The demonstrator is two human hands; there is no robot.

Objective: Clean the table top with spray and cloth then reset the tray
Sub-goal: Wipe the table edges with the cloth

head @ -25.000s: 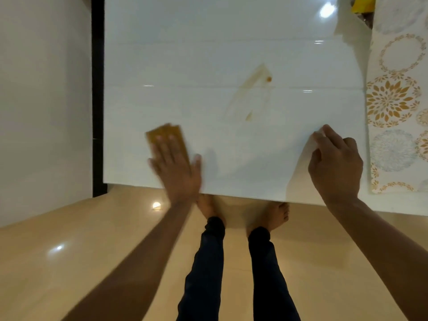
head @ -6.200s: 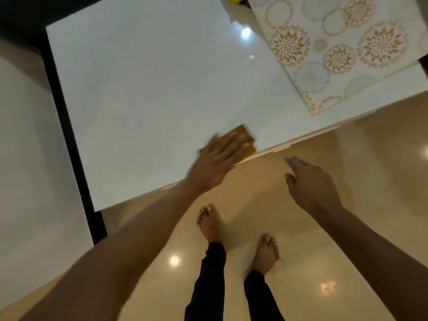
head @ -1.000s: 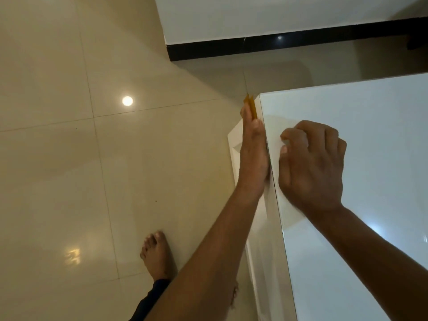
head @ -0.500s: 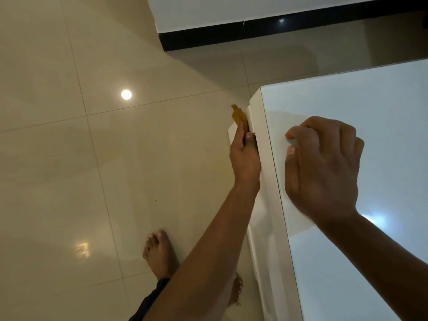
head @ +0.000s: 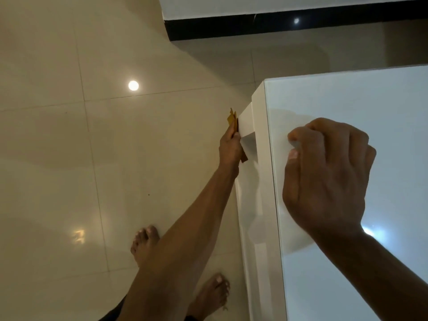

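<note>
Down at the desk's near corner, the left hand (head: 230, 147) is closed around a folded mustard-yellow cloth (head: 232, 120) and holds it against the white side of the desk, just below the top's edge. One end of the cloth pokes up above the fingers and a darker bit shows under the heel of the hand; the middle is hidden by the grip. Whether the cloth lies flat on the side panel or only brushes it is hard to tell from this angle.

The right hand (head: 324, 179) rests on the glossy white desk (head: 347, 100) top, near its left edge, with the fingers curled loosely under into a half-fist and nothing visible in it. Its knuckles and thumb press on the surface, which shows a pale reflection around them.

Below, two bare feet (head: 144, 242) stand on shiny beige floor tiles (head: 58, 158) beside the desk. A black skirting strip (head: 278, 24) runs along the wall at the top.
</note>
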